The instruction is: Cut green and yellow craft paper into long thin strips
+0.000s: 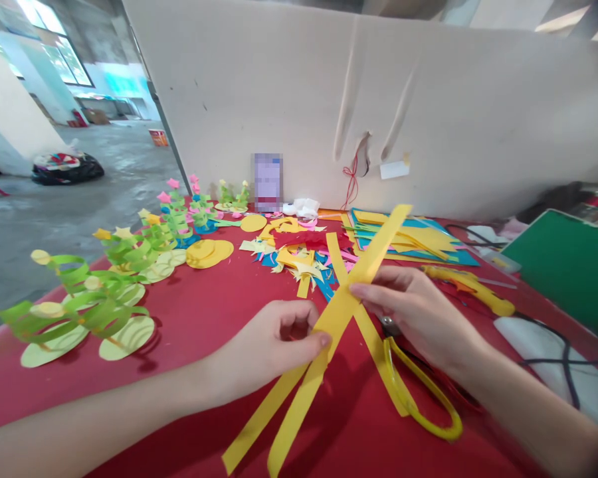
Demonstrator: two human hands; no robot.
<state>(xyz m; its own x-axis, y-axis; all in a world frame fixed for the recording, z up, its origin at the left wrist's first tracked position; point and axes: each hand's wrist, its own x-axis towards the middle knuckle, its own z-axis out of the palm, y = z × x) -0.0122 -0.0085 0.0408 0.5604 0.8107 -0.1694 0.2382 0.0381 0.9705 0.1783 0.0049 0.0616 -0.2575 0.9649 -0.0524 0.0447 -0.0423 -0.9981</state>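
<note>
Yellow paper strips [337, 312] are held up in front of me, crossing over one another at a slant. My left hand [284, 338] pinches them lower down, thumb on top. Further up, my right hand [413, 312] grips the strips between thumb and fingers near where they cross. One strip slants down to the right, beside scissors with yellow handles [428, 418]. The scissors lie on the red table [204, 332] under my right hand, their blades mostly hidden by it.
Green paper spiral ornaments [99, 315] on round bases line the left. Paper scraps [299, 259] lie behind my hands. Back right are coloured sheets [408, 239], a yellow glue gun [471, 289] and a green board [568, 265]. A pale panel [279, 86] stands behind.
</note>
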